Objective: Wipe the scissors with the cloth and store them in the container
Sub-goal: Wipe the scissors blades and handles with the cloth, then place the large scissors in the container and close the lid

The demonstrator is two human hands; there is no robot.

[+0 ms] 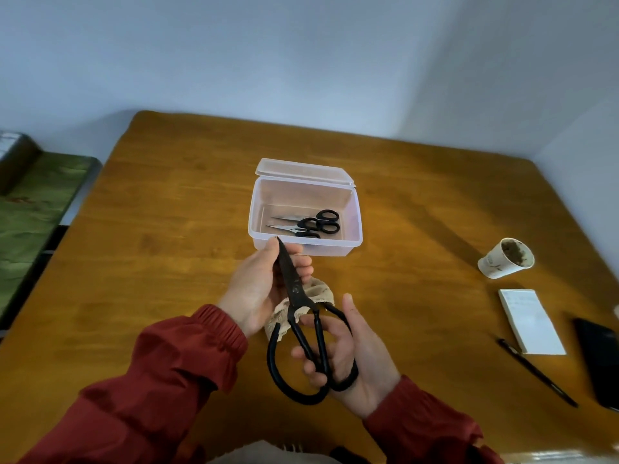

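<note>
I hold a large pair of black scissors [296, 296] over the wooden table [167, 229], blades pointing away toward the container. My right hand [348, 353] grips the handles, fingers curled round the shanks. My left hand [261, 283] holds a beige cloth [315, 293] bunched in its palm under the closed blades, fingers curled up beside the blade. A clear plastic container [258, 226] stands just beyond the blade tip, its hinged lid [301, 170] open at the back. Two small black-handled scissors [311, 224] lie inside it.
At the right stand a used paper cup [505, 259], a white notepad [532, 321], a black pen [536, 371] and a dark phone [599, 360]. A green-covered bench [33, 202] sits beyond the table's left edge. Walls meet the table's far side.
</note>
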